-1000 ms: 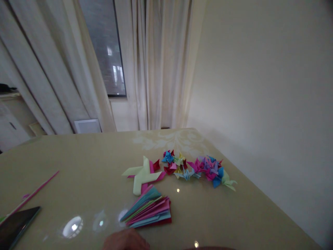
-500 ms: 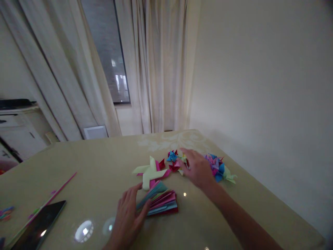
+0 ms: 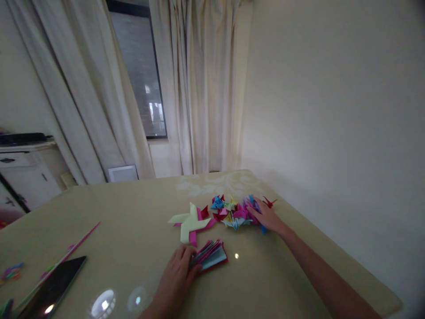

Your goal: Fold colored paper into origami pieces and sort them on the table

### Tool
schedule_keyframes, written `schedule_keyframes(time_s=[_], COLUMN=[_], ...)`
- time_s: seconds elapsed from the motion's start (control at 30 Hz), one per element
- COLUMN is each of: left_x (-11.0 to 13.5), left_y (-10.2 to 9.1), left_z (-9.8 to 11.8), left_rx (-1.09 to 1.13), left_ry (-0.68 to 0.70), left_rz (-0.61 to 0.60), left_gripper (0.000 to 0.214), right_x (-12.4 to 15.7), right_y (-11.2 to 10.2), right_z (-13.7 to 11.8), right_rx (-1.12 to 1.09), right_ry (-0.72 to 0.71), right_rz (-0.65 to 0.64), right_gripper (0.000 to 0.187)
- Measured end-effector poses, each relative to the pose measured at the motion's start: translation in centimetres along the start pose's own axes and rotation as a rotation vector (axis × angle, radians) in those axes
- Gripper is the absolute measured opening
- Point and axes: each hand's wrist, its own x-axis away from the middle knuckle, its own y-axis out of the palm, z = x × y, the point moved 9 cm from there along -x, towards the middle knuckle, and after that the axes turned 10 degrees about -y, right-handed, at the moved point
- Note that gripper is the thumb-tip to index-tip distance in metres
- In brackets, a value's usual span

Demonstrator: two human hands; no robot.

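My left hand (image 3: 179, 268) is closed around one end of a folded stack of coloured paper (image 3: 214, 258), which lies on the table with its layered edges fanned to the right. My right hand (image 3: 267, 216) reaches over a pile of colourful origami cranes (image 3: 236, 212), fingers stretched across its right side and touching it. Some paper under that palm is hidden. A red origami crane (image 3: 269, 202) sits just beyond these fingers. Between the hands and left of the pile is a pale green and pink folded-paper pinwheel (image 3: 191, 223), lying flat.
At the left lie a dark phone (image 3: 55, 288), a thin pink stick (image 3: 79, 242) crossing beside it, and small coloured pieces (image 3: 12, 272). A wall (image 3: 332, 133) runs along the table's right side. Curtains (image 3: 212, 88) and a white-framed panel (image 3: 122, 173) stand behind.
My right hand has moved right, bringing it over the right part of the crane pile, and the cranes sit closer together. My left hand has closed further on the paper stack, now less fanned.
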Motion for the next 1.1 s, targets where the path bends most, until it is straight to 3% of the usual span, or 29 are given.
schedule_keyframes(time_s=[0.17, 0.3, 0.43, 0.5, 0.57, 0.67, 0.73, 0.87, 1.0, 1.1], left_x=[0.1, -0.5, -0.8, -0.7, -1.0, -1.7, -1.9, -1.5, -1.6, -1.6], left_y=[1.7, 2.5, 2.4, 1.5, -0.5, -3.8, -4.4, -1.6, 1.6, 1.8], left_z=[0.2, 2.3, 4.9, 5.4, 4.8, 2.5, 1.7, 2.5, 3.1, 3.5], left_rx=[-0.149, -0.288, -0.467, -0.486, -0.47, -0.388, -0.306, -0.232, -0.22, -0.178], left_ry=[0.087, 0.253, 0.411, 0.478, 0.456, 0.308, 0.26, 0.232, 0.176, 0.205], left_rz=[-0.016, 0.01, 0.068, 0.11, 0.189, 0.245, 0.177, -0.032, -0.147, -0.134], left_gripper=[0.054, 0.056, 0.066, 0.074, 0.077, 0.055, 0.036, 0.041, 0.025, 0.021], right_x=[-4.1, -6.4, -6.5, -5.3, -3.2, 2.0, 6.4, 11.5, 12.3, 12.0], right_y=[4.4, 7.4, 7.8, 6.5, 4.7, 2.7, 3.3, 5.5, 6.6, 6.4], right_z=[-5.3, -10.8, -16.7, -18.3, -19.1, -19.8, -20.7, -19.8, -18.8, -19.1], right_rx=[-0.126, -0.202, -0.301, -0.312, -0.296, -0.195, -0.068, 0.108, 0.096, 0.076], right_ry=[-0.084, -0.209, -0.432, -0.503, -0.525, -0.587, -0.713, -0.687, -0.644, -0.659], right_rz=[-0.189, -0.267, -0.279, -0.245, -0.183, -0.123, -0.199, -0.267, -0.276, -0.269], right_gripper=[0.079, 0.082, 0.083, 0.082, 0.078, 0.056, 0.049, 0.048, 0.034, 0.024])
